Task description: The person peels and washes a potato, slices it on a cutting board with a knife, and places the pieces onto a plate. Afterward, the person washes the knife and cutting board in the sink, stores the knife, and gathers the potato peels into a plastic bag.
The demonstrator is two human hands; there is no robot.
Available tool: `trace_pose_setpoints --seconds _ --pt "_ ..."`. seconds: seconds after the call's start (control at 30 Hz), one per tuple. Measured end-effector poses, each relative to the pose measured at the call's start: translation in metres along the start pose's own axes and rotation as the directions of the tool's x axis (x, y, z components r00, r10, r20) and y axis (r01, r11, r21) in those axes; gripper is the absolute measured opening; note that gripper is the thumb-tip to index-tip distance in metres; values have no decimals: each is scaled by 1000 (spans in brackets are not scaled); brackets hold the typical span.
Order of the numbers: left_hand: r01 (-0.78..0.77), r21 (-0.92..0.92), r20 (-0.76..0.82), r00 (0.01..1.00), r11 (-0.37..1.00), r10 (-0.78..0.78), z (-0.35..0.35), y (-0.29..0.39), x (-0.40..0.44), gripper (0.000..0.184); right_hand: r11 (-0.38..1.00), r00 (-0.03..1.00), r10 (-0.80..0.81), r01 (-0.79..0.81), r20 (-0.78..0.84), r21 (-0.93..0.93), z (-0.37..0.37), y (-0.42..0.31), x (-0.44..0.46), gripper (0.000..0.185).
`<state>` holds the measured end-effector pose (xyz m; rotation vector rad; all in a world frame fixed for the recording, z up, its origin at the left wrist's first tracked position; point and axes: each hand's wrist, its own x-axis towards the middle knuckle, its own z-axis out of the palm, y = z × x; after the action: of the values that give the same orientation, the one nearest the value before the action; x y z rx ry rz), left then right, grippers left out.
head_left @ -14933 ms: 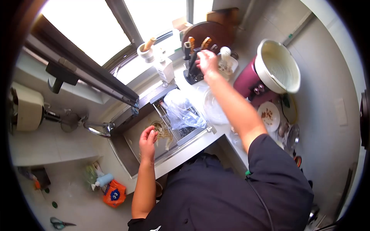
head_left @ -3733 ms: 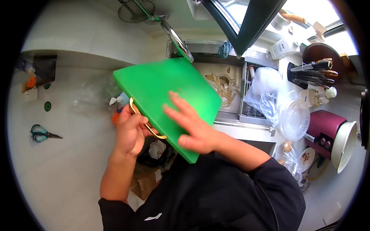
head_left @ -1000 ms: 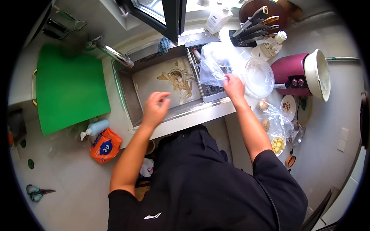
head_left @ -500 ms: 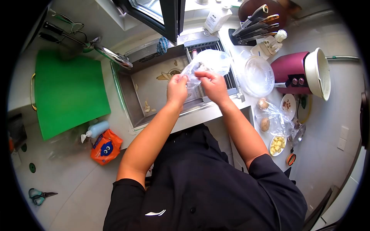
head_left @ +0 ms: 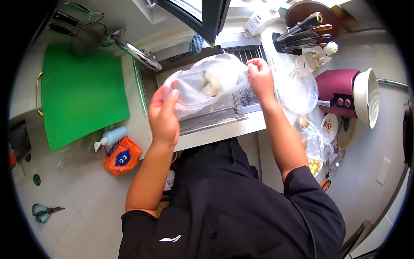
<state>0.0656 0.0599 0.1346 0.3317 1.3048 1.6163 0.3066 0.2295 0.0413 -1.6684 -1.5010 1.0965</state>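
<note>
A clear plastic bag [head_left: 194, 86] is stretched over the sink [head_left: 207, 126], with something pale and lumpy inside it. My left hand [head_left: 165, 114] grips the bag's left end, thumb on top. At its right end my right hand [head_left: 260, 77] pinches the bag's edge. The bag hides most of the sink's bottom, and a bit of pale peel shows beneath it. Right of the bag, a metal rack [head_left: 251, 108] spans the sink, holding a dark scouring pad [head_left: 248, 97].
A green board [head_left: 84, 97] lies left of the sink, near a blue bottle [head_left: 114, 136] and orange packet [head_left: 123, 156]. Scissors [head_left: 45, 212] lie lower left. To the right are a knife block [head_left: 286, 45], clear lids [head_left: 299, 90], a maroon appliance [head_left: 336, 93] and yellow cubes [head_left: 315, 166].
The green board now lies left of the sink. The plastic bag has come off the rack into both hands, which have since moved apart and spread it. The peels gathered in the sink are mostly out of sight.
</note>
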Motion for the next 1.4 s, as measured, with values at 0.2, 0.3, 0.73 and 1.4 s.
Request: trace_pose_setpoints --seconds 0.2,0.3,0.73,1.4 --pt "152 106 -63 987 983 -145 -85 -27 17 41 953 903 148 -239 403 186 124 78 -59 21" --pt "253 286 -211 958 924 -196 -105 -61 30 38 957 828 264 -290 494 -26 160 99 -77 26" --pt "256 367 -362 925 894 -117 -135 -61 13 33 411 338 832 -908 439 -81 214 154 -35 82" --pt "250 537 -317 945 806 -82 -168 -50 6 26 805 960 275 -197 59 -559 291 187 17 71"
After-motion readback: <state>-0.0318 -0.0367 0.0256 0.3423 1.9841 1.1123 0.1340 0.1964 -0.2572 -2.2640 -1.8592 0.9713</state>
